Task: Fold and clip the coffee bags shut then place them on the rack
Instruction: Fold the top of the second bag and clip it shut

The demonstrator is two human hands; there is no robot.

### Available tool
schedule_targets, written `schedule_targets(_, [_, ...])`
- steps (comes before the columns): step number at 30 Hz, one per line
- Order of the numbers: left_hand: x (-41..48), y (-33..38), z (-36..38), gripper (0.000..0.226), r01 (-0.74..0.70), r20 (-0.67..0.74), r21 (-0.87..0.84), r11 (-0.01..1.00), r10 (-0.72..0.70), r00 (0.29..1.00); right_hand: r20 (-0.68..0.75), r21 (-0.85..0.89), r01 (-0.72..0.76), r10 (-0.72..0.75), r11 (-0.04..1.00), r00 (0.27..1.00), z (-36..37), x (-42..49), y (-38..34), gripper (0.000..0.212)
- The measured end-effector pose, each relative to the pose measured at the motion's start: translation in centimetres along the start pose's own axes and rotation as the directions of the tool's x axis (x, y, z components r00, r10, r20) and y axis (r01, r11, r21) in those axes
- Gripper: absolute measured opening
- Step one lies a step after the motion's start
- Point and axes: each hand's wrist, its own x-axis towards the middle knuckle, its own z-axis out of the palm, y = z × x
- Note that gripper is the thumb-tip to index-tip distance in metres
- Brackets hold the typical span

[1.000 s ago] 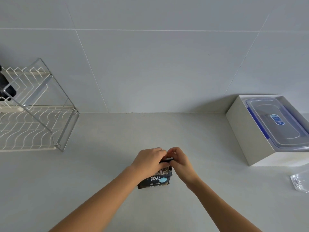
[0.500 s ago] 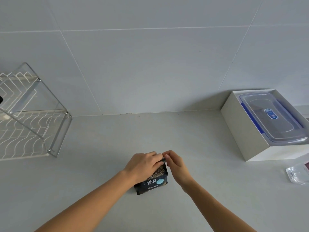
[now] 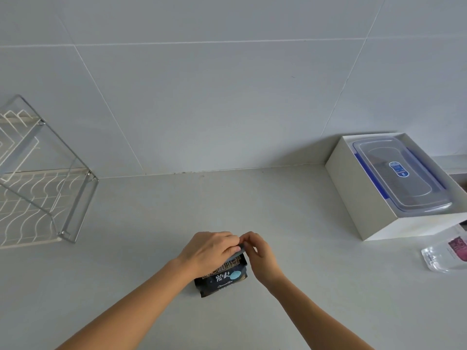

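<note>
Nearest me, a black coffee bag [image 3: 222, 279] stands on the counter [image 3: 141, 248]. My left hand [image 3: 211, 248] curls over its top edge, and my right hand [image 3: 260, 256] pinches that same edge from the other side. Farther off to the left stands the wire rack [image 3: 38, 188]; a white box [image 3: 374, 200] holding a clear lidded container [image 3: 401, 175] sits to the right by the wall.
</note>
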Motion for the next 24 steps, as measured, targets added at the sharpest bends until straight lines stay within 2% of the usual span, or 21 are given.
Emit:
schedule_targets(5, [0.8, -0.2, -0.4, 0.029, 0.190, 0.045, 0.051, 0.980, -0.192, 0.980, 0.015, 0.118, -0.084, 0.083, 0.989, 0.996, 0.2, 0.0, -0.5, 0.020])
schedule_targets(9, [0.7, 0.9, 0.9, 0.031, 0.257, 0.061, 0.034, 0.966, -0.259, 0.964, 0.004, 0.177, -0.130, 0.131, 0.976, 0.991, 0.7, -0.2, -0.4, 0.021])
schedule_targets(14, [0.5, 1.0, 1.5, 0.031, 0.182, -0.053, 0.060, 0.981, -0.179, 0.982, 0.006, 0.180, -0.154, 0.155, 0.971, 0.988, 0.6, -0.2, -0.4, 0.020])
schedule_targets(18, [0.0, 0.8, 1.6, 0.026, 0.115, -0.108, 0.101, 0.988, -0.104, 0.989, 0.050, 0.104, -0.169, 0.165, 0.980, 0.985, 0.7, 0.7, -0.9, 0.022])
schedule_targets(24, [-1.2, 0.9, 1.9, 0.024, 0.111, -0.223, 0.060, 0.992, -0.095, 0.970, 0.112, -0.016, -0.053, 0.055, 0.998, 0.992, 0.7, 1.3, -1.0, 0.020])
